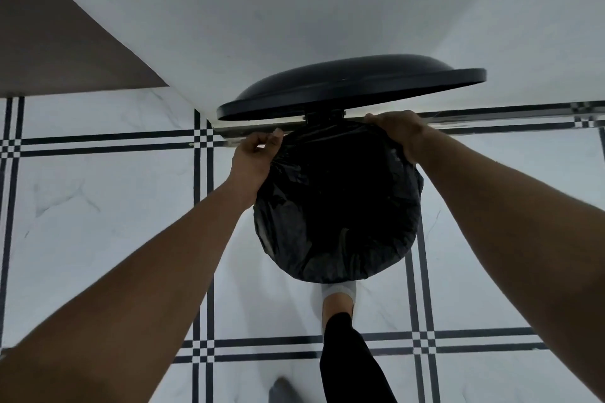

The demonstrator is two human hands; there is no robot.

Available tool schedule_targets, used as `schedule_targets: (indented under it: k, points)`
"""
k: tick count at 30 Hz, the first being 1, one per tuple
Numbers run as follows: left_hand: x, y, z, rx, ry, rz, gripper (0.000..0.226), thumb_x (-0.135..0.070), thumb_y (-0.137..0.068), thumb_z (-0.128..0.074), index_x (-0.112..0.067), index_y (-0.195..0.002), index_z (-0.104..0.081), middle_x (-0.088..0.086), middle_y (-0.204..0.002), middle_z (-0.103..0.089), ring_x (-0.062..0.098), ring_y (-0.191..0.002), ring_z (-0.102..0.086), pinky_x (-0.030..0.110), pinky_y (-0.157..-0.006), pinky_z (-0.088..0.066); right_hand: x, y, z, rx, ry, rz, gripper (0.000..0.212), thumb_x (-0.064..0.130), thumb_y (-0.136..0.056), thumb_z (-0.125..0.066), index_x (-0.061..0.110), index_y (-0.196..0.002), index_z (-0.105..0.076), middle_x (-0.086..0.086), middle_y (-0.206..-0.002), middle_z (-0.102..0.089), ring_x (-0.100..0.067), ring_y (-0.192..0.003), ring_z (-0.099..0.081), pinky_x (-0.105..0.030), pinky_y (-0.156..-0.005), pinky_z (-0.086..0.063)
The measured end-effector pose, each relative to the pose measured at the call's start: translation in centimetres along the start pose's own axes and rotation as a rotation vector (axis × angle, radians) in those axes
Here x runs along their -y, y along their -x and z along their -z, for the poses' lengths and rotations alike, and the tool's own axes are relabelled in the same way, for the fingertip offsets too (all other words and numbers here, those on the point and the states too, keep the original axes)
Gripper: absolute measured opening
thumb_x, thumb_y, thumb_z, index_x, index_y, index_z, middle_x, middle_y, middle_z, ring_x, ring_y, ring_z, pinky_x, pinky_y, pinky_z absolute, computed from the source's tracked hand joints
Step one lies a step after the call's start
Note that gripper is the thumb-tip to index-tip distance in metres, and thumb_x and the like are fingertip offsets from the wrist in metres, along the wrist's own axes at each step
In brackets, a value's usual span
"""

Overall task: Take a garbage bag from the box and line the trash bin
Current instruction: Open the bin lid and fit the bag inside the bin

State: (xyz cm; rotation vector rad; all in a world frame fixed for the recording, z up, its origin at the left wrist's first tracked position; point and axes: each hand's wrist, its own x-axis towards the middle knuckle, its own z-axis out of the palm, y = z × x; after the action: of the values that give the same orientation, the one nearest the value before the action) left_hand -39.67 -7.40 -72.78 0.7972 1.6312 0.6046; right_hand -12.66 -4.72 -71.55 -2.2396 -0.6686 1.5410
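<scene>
Now both hands, left [253, 159] and right [401, 132], on bag [337, 206] rim, lid [350, 88] up.

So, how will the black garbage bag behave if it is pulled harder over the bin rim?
The black garbage bag is probably thin and floppy: it wrinkles heavily where the left hand pinches it. It likely stretches or tears under a hard pull, as it already looks taut near the right hand. Its glossy surface may be slippery.
</scene>
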Motion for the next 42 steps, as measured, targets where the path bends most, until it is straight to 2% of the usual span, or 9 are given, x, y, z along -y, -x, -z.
schedule_targets:
  k: [4, 8, 13, 16, 21, 24, 31, 35, 42]
  points:
    - [1.3, 2.7, 0.3, -0.185, 0.032, 0.009, 0.034, -0.058, -0.092, -0.064, -0.027, -0.103, -0.071, -0.001, -0.103, -0.075, 0.018, -0.099, -0.072, 0.041, -0.098, -0.057, -2.6, 2.7, 0.7, -0.431, 0.222, 0.210, 0.026, 0.038, -0.098, -0.053, 0.026, -0.106, -0.074, 0.000, -0.106, -0.073, -0.024, -0.106, -0.062, -0.033, -0.092, -0.046]
    - [4.2, 7.4, 0.3, -0.386, 0.034, 0.054, 0.036, -0.068, -0.079, -0.066, -0.039, -0.099, -0.067, 0.001, -0.116, -0.066, 0.021, -0.105, -0.068, 0.048, -0.094, -0.058, -7.3, 9.3, 0.5, -0.612, -0.040, 0.352, 0.024, 0.032, -0.097, -0.055, 0.022, -0.104, -0.075, 0.006, -0.100, -0.071, -0.016, -0.095, -0.067, -0.018, -0.082, -0.042]
    - [6.8, 12.4, -1.5, -0.392, 0.052, 0.194, 0.040, -0.050, -0.092, -0.068, -0.023, -0.120, -0.058, 0.002, -0.114, -0.065, 0.020, -0.101, -0.066, 0.036, -0.086, -0.055, -12.8, 12.9, -1.1, -0.526, -0.025, 0.284, 0.023, 0.032, -0.096, -0.064, 0.024, -0.115, -0.073, 0.005, -0.115, -0.066, -0.013, -0.099, -0.067, -0.015, -0.089, -0.045]
    - [7.7, 13.5, -1.7, -0.423, 0.182, 0.295, 0.016, -0.037, -0.098, -0.064, -0.024, -0.108, -0.068, -0.002, -0.098, -0.072, 0.028, -0.099, -0.069, 0.044, -0.093, -0.058, -13.6, 13.3, -1.3, -0.467, -0.049, 0.225, 0.029, 0.033, -0.095, -0.064, 0.027, -0.123, -0.069, 0.006, -0.118, -0.067, -0.014, -0.102, -0.066, -0.024, -0.096, -0.047]
    - [8.1, 13.8, -0.5, -0.387, 0.495, 0.413, 0.015, -0.015, -0.102, -0.061, -0.012, -0.105, -0.075, 0.004, -0.100, -0.077, 0.023, -0.093, -0.072, 0.039, -0.085, -0.061, -14.0, 12.5, -0.6, -0.323, -0.471, -0.019, 0.021, 0.033, -0.091, -0.067, 0.021, -0.108, -0.071, 0.002, -0.099, -0.074, -0.019, -0.096, -0.069, -0.034, -0.088, -0.057]
    - [8.4, 13.2, 0.0, -0.348, 0.412, 0.383, 0.012, -0.008, -0.098, -0.063, -0.011, -0.104, -0.074, 0.009, -0.101, -0.075, 0.025, -0.088, -0.069, 0.040, -0.085, -0.060, -14.1, 12.2, 0.4, -0.124, -0.726, -0.169, 0.014, 0.028, -0.095, -0.066, 0.017, -0.101, -0.073, 0.005, -0.089, -0.072, -0.015, -0.085, -0.066, -0.028, -0.070, -0.053]
    - [8.6, 12.9, 0.5, -0.384, -0.031, 0.198, 0.023, -0.004, -0.091, -0.058, -0.022, -0.094, -0.072, 0.009, -0.092, -0.073, 0.021, -0.075, -0.060, 0.031, -0.072, -0.050, -14.4, 11.7, 1.5, -0.010, -0.795, -0.243, 0.024, 0.029, -0.096, -0.066, 0.016, -0.116, -0.072, 0.001, -0.105, -0.074, -0.020, -0.105, -0.068, -0.034, -0.078, -0.057]
    - [8.3, 13.4, 1.3, -0.221, 0.263, 0.323, 0.030, 0.007, -0.095, -0.055, -0.010, -0.110, -0.075, 0.006, -0.085, -0.072, 0.015, -0.059, -0.053, 0.023, -0.057, -0.050, -14.9, 11.8, 1.5, 0.008, -0.880, -0.260, 0.027, 0.024, -0.097, -0.063, 0.010, -0.120, -0.070, -0.001, -0.095, -0.070, -0.020, -0.093, -0.066, -0.036, -0.082, -0.058]
    - [8.7, 15.8, 3.3, 0.213, 0.353, 0.421, 0.048, -0.015, -0.095, -0.066, -0.043, -0.134, -0.064, -0.002, -0.115, -0.074, 0.022, -0.111, -0.067, 0.039, -0.089, -0.050, -16.3, 12.9, 1.4, 0.114, -0.991, -0.297, 0.017, 0.020, -0.081, -0.063, 0.021, -0.096, -0.072, 0.001, -0.091, -0.064, -0.023, -0.095, -0.062, -0.046, -0.094, -0.051]
